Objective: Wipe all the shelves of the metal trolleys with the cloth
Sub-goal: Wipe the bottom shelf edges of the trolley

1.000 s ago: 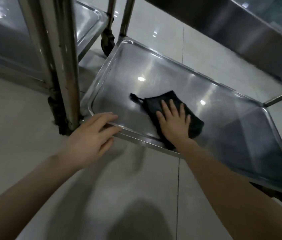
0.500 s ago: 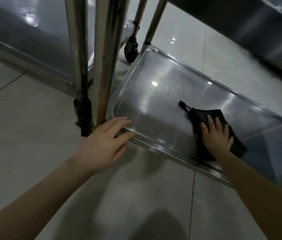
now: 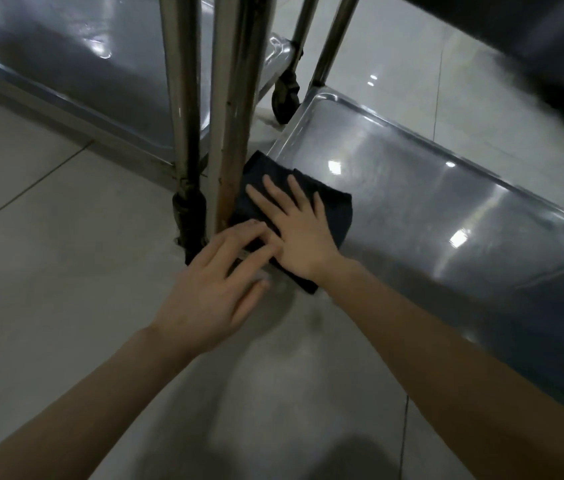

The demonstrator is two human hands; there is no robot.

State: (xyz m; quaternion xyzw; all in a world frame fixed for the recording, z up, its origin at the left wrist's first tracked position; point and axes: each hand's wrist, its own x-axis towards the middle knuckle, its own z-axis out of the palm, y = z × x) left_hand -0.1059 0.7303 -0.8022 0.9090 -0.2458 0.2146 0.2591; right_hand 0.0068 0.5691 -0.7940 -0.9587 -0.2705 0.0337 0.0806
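Bottom shelf (image 3: pixel 446 209): your black cloth (image 3: pixel 339 209) lies in its near-left corner, against the post (image 3: pixel 235 116).
Right hand (image 3: pixel 294 226): flat, fingers spread, pressing the cloth.
Left hand (image 3: pixel 211 292): fingers straight, resting at that corner's edge.

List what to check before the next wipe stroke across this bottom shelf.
1. Cloth under the palm: ok. The right hand presses flat on it, fingers spread.
2. Corner reached: ok. The cloth lies against the post.
3. Steadying hand: ok. The left hand rests at the near corner by the post.
4. Path to the right: ok. The shelf shows only bare metal.
5. Cloth fully on the shelf: cannot tell. Its near corner may overhang the rim, which the hands hide.
6. Surface clean: cannot tell. Glare hides any streaks.
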